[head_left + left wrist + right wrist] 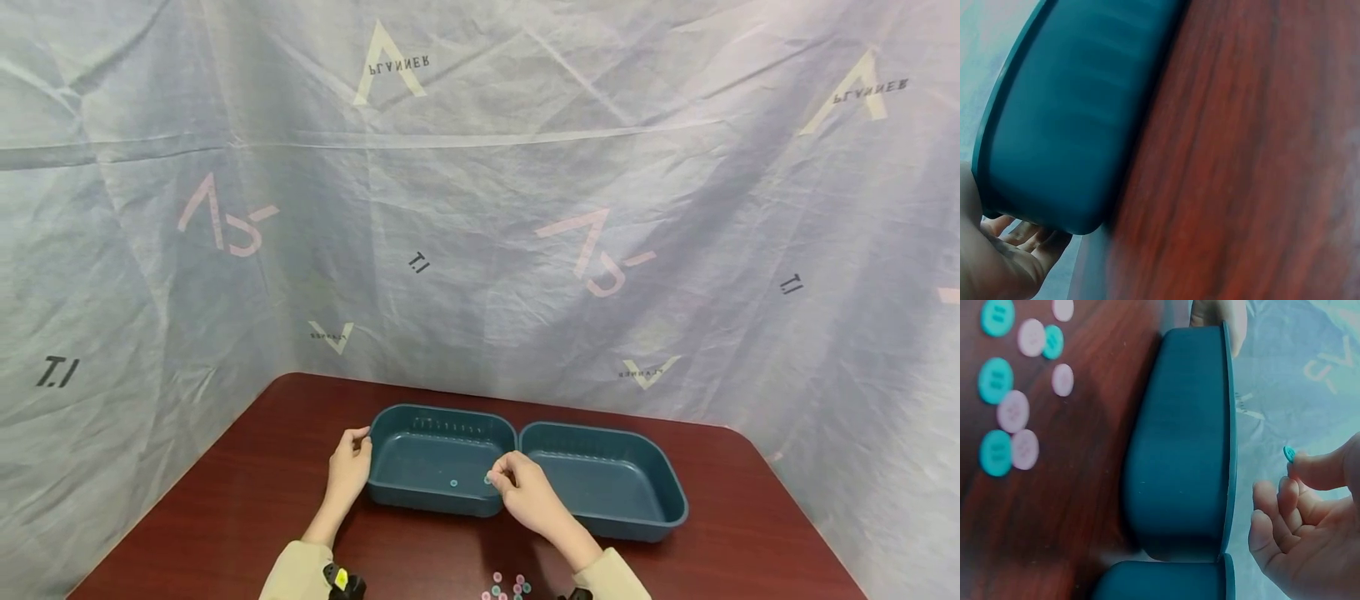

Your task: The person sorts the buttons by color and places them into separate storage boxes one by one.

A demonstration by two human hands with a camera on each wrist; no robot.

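Note:
My right hand (522,493) is raised over the near right corner of the left dark teal plastic tray (420,498). A small teal button (1289,454) is pinched between its thumb and a fingertip. Another teal button (453,483) lies on that tray's floor. At the tray's left end, my left hand (350,464) holds the rim, with the thumb at the edge and fingers (1047,250) against the outer end wall. Several pink buttons (1013,412) and teal buttons (995,381) lie on the table near my body, some overlapping.
A second teal tray (651,528) stands to the right, close against the first one. Both rest on a dark red wooden table (247,483). A pale printed cloth (465,183) hangs behind the table and along its sides.

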